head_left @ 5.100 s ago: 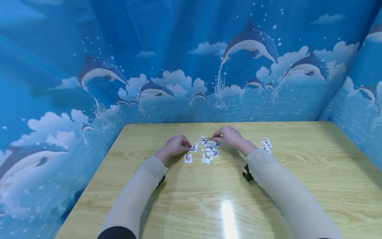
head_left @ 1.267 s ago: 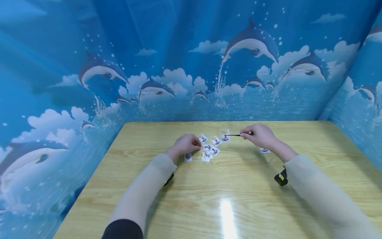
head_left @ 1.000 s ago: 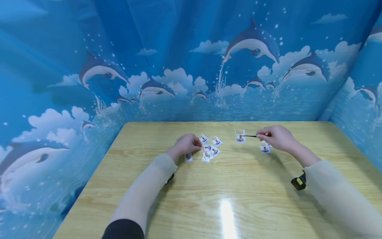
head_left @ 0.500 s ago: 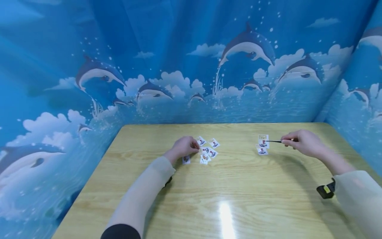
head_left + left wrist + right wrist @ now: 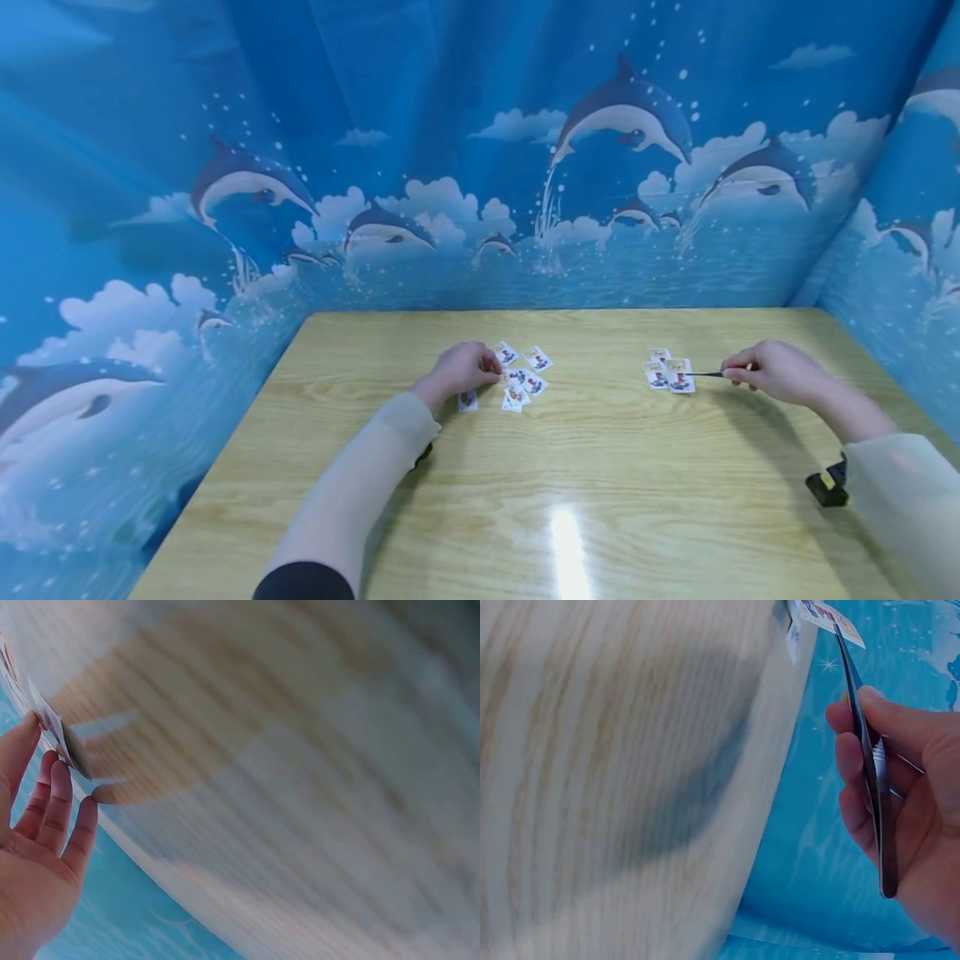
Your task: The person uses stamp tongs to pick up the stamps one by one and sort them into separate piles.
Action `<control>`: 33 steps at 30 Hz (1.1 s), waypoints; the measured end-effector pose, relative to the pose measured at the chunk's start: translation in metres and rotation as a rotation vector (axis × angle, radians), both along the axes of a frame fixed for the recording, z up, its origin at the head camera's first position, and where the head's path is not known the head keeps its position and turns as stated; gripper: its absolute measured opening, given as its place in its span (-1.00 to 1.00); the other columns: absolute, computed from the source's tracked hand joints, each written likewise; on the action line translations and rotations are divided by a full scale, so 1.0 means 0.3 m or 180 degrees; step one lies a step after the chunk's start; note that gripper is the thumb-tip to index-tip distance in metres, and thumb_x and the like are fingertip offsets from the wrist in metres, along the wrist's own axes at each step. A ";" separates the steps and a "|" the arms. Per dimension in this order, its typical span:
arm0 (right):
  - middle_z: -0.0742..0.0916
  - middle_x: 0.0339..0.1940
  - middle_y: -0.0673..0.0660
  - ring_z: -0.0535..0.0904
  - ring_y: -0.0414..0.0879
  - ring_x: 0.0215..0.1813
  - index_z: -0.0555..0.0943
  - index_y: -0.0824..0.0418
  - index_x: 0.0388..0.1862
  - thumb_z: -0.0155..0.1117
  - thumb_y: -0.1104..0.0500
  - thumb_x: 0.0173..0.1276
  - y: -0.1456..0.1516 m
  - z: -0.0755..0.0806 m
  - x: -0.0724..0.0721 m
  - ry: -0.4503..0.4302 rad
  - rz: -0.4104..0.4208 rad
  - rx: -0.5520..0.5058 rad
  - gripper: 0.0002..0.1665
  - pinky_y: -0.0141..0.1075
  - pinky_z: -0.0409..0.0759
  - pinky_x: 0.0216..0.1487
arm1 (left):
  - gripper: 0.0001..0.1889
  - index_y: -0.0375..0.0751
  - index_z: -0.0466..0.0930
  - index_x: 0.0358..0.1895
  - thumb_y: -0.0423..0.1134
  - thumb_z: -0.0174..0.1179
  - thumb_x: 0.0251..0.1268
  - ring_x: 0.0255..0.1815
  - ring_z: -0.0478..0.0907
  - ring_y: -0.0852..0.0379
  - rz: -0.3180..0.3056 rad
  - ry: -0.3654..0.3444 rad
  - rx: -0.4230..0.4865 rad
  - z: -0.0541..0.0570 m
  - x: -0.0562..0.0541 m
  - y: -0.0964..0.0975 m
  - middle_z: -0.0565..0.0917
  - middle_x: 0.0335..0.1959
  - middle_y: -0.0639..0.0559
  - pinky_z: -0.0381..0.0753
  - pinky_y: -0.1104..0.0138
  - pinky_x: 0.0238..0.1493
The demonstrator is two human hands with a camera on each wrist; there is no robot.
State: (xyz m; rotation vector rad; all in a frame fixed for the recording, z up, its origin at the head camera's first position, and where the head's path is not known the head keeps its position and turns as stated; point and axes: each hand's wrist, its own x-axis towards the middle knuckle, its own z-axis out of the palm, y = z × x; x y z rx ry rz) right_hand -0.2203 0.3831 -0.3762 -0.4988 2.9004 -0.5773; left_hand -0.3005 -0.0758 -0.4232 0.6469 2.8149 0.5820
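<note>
At the left edge of a loose group of small printed picture cards is my left hand. Its thumb and fingertips pinch a card, tilted up off the wood in the left wrist view. My right hand holds black tweezers between thumb and curled fingers. The tweezers' tips meet a card, which sits at the right of a second small cluster of cards. Whether that card lies flat or just above the table cannot be told. Another card lies below my left hand.
The wooden table reaches back to a blue dolphin-print curtain, with more curtain along the left and right sides. A light reflection shines near the table's front.
The right hand has carried a card with the tweezers from the middle group rightward to the right cluster, then lowered it at the cluster's right side. Lately the left hand has stayed in place.
</note>
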 end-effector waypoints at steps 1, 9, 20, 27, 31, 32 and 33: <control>0.75 -0.41 0.11 0.59 -0.08 -0.46 0.62 0.53 -0.04 0.21 0.24 0.40 0.003 -0.006 -0.004 0.0004 0.0003 0.0011 -0.66 -0.22 0.49 -0.47 | -0.93 0.01 0.73 -0.24 -0.16 0.34 0.25 -0.27 0.55 0.21 0.0000 0.0004 -0.0007 0.000 0.000 0.001 0.65 -0.33 0.19 0.52 0.26 -0.07; 0.75 -0.34 0.21 0.62 -0.09 -0.42 0.65 0.49 -0.07 0.24 0.23 0.38 0.013 -0.049 -0.026 0.0016 -0.0113 0.0101 -0.68 -0.14 0.54 -0.37 | -0.93 0.03 0.72 -0.23 -0.14 0.34 0.26 -0.27 0.54 0.22 -0.0001 -0.0004 -0.0023 -0.001 0.002 0.005 0.63 -0.32 0.20 0.52 0.27 -0.09; 0.72 -0.16 0.38 0.62 0.32 -0.08 0.68 0.43 -0.09 0.27 0.19 0.37 -0.002 -0.074 -0.024 0.0173 -0.0137 0.0292 -0.69 0.16 0.52 -0.09 | -0.95 0.03 0.73 -0.26 -0.15 0.34 0.25 -0.30 0.54 0.23 -0.0012 -0.0011 0.0036 -0.002 0.003 0.003 0.62 -0.36 0.21 0.52 0.27 -0.12; 0.72 -0.15 0.38 0.61 0.33 -0.07 0.68 0.42 -0.07 0.28 0.18 0.36 -0.008 -0.078 -0.025 0.0220 -0.0160 0.0356 -0.68 0.16 0.52 -0.10 | -0.94 0.03 0.73 -0.25 -0.14 0.34 0.26 -0.30 0.53 0.23 -0.0010 0.0007 0.0036 -0.006 0.002 -0.001 0.61 -0.35 0.21 0.53 0.27 -0.13; 0.72 -0.15 0.38 0.61 0.33 -0.07 0.69 0.41 -0.09 0.29 0.17 0.35 -0.009 -0.075 -0.023 0.0246 -0.0182 0.0366 -0.69 0.16 0.52 -0.11 | -0.94 0.05 0.73 -0.25 -0.14 0.33 0.26 -0.29 0.53 0.23 0.0024 -0.0011 0.0014 -0.005 0.004 -0.001 0.61 -0.35 0.22 0.52 0.26 -0.12; 0.72 -0.15 0.38 0.61 0.34 -0.07 0.69 0.41 -0.09 0.28 0.17 0.35 -0.008 -0.075 -0.021 0.0257 -0.0186 0.0369 -0.69 0.16 0.51 -0.11 | -0.94 0.05 0.73 -0.24 -0.14 0.33 0.26 -0.28 0.53 0.23 0.0036 -0.0024 0.0009 -0.004 0.004 -0.001 0.61 -0.35 0.22 0.52 0.26 -0.12; 0.72 -0.14 0.38 0.60 0.34 -0.06 0.69 0.40 -0.09 0.28 0.17 0.35 -0.006 -0.076 -0.020 0.0265 -0.0201 0.0367 -0.69 0.17 0.51 -0.11 | -0.94 0.06 0.72 -0.24 -0.14 0.33 0.27 -0.28 0.53 0.23 0.0047 -0.0033 0.0002 -0.003 0.005 -0.001 0.60 -0.34 0.22 0.52 0.26 -0.12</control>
